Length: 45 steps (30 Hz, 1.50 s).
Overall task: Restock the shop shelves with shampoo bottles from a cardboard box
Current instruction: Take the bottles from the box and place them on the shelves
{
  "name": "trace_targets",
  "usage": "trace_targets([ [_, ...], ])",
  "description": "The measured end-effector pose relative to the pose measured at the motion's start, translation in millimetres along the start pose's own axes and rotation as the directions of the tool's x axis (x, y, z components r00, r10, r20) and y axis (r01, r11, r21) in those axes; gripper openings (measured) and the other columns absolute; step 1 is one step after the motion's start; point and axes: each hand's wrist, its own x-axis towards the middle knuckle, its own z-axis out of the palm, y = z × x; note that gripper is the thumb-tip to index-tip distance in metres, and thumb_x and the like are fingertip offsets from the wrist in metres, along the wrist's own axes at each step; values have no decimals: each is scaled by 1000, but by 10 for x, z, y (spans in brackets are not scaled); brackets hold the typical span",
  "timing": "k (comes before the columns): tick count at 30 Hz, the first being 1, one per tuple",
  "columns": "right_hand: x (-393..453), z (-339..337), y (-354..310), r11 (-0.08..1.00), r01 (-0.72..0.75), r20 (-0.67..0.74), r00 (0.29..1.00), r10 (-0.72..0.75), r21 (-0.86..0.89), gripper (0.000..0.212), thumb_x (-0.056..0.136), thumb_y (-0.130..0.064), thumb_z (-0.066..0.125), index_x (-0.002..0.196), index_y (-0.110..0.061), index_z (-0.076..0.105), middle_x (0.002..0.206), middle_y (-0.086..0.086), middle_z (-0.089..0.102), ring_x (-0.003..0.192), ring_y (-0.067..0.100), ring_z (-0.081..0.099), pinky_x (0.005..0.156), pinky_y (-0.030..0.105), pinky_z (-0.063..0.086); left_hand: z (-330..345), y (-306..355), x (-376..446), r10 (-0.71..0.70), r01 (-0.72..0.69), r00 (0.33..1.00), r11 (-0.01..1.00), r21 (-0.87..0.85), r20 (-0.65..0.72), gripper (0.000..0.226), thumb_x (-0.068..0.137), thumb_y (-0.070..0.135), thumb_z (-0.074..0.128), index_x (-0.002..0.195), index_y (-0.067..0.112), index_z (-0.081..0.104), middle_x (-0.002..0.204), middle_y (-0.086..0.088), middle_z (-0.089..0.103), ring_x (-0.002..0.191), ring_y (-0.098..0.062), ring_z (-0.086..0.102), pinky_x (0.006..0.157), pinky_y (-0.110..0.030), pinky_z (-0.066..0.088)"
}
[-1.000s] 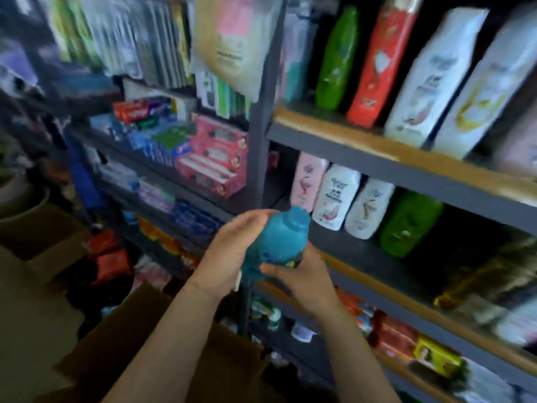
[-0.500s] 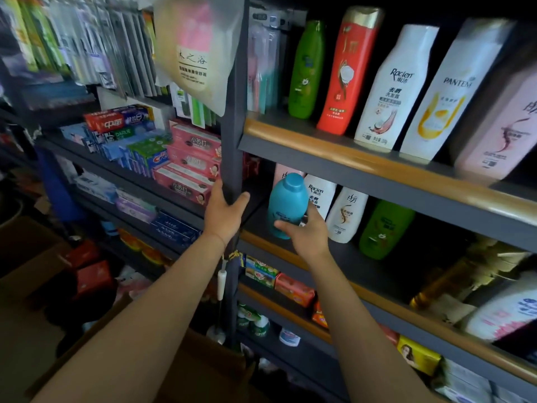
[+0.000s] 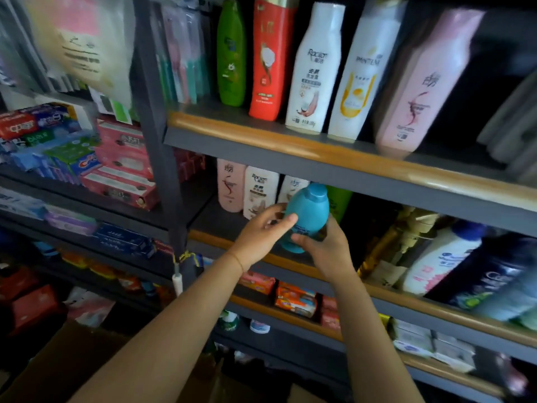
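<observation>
A tall shop shelving unit (image 3: pixel 319 146) fills the view, its grey boards edged with wooden lips. The top board on the right carries large upright bottles: green, red, two white and a pink one (image 3: pixel 418 82). The board below, the middle shelf (image 3: pixel 232 228), holds a far row of smaller bottles: a pink one (image 3: pixel 231 184), a white one (image 3: pixel 260 193), another white one partly hidden, and a green bottle (image 3: pixel 338 202) on the right. Further right on that board a gold pump bottle (image 3: pixel 389 245) leans, next to a white bottle with a blue cap. To the left of the dark upright post (image 3: pixel 162 158) are stacked toothpaste boxes (image 3: pixel 122 164).

The teal shampoo bottle (image 3: pixel 306 216) is held upright, cap up, its long axis near vertical, over the near lip of the middle shelf and just in front of the far row. The right hand (image 3: pixel 325 251) grips its lower body from the near right side. The left hand (image 3: pixel 263 232) meets it from the left, thumb and fingertips on its shoulder, fingers only loosely bent. Both hands are together on the bottle, the right carrying it.

The likely move is to push it back into the row. The bottle hides the spot right behind it, so I cannot tell whether a slot is open there; the green bottle and the hidden white one stand closest and could be knocked.
</observation>
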Motion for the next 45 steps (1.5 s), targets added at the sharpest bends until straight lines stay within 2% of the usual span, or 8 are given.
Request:
trace_targets([
  [5, 38, -304, 186, 993, -52, -75, 996, 45, -103, 55, 88, -15, 72, 130, -14, 38, 111, -4, 58, 97, 9, 58, 73, 15, 48, 496, 12, 251, -32, 36, 997, 997, -63, 65, 49, 83, 65, 61, 127, 44, 55, 124, 16, 63, 117, -5, 59, 99, -41, 54],
  [9, 108, -298, 344, 981, -92, -99, 992, 76, -170, 58, 93, -16, 66, 137, -9, 29, 128, 10, 52, 115, 25, 57, 89, 37, 54, 712, -79, 356, -50, 51, 998, 999, -7, 35, 55, 84, 67, 57, 134, 45, 49, 131, 11, 59, 123, -12, 55, 102, -44, 51],
  [11, 135, -266, 377, 977, -87, -109, 992, 66, -197, 58, 95, -18, 63, 140, -9, 29, 133, 14, 47, 119, 28, 55, 87, 32, 51, 741, -130, 405, -60, 60, 998, 998, -2, 3, 65, 79, 71, 56, 138, 46, 45, 133, 10, 58, 124, -13, 55, 103, -46, 50],
  [31, 152, -79, 473, 965, -103, -304, 952, 25, -242, 66, 92, -24, 68, 145, -7, 32, 135, 14, 46, 122, 29, 53, 86, 29, 49, 748, -89, 537, -16, 16, 1000, 1000, -16, 22, 35, 102, 44, 48, 136, 35, 48, 132, 7, 59, 119, -11, 55, 96, -31, 48],
  [36, -212, 196, 295, 917, 57, -516, 812, -272, -395, 41, 94, -20, 62, 129, -3, 49, 118, 15, 50, 107, 24, 49, 82, 30, 48, 585, -278, 291, 38, -81, 962, 986, -148, -270, 24, 99, 17, 56, 120, 24, 64, 108, 10, 66, 101, -10, 64, 90, -33, 54],
  [40, -444, 776, 189, 961, 234, -250, 931, -265, -148, 6, 96, -8, 53, 95, -9, 59, 85, 1, 57, 76, 11, 53, 66, 24, 45, 9, -800, -82, -35, -49, 846, 988, -143, -532, 28, 94, 5, 50, 90, 27, 67, 78, -3, 66, 72, -22, 65, 67, -36, 55],
  [42, -522, 1226, 254, 993, 106, 2, 994, -106, -55, 12, 98, -9, 52, 89, -12, 60, 71, -4, 57, 64, 12, 55, 58, 29, 44, -396, -1199, -323, -139, 65, 798, 987, -146, -586, 26, 94, 9, 51, 87, 28, 68, 78, -4, 66, 74, -24, 66, 72, -43, 57],
  [45, -753, 2058, 472, 989, -98, 360, 924, 131, -108, 18, 101, -19, 51, 84, -17, 58, 69, 0, 57, 62, 15, 56, 64, 44, 47, -1021, -1861, -894, -322, 288, 690, 944, -162, -648, 22, 99, 11, 52, 87, 22, 67, 83, -5, 66, 79, -26, 64, 80, -49, 57],
])
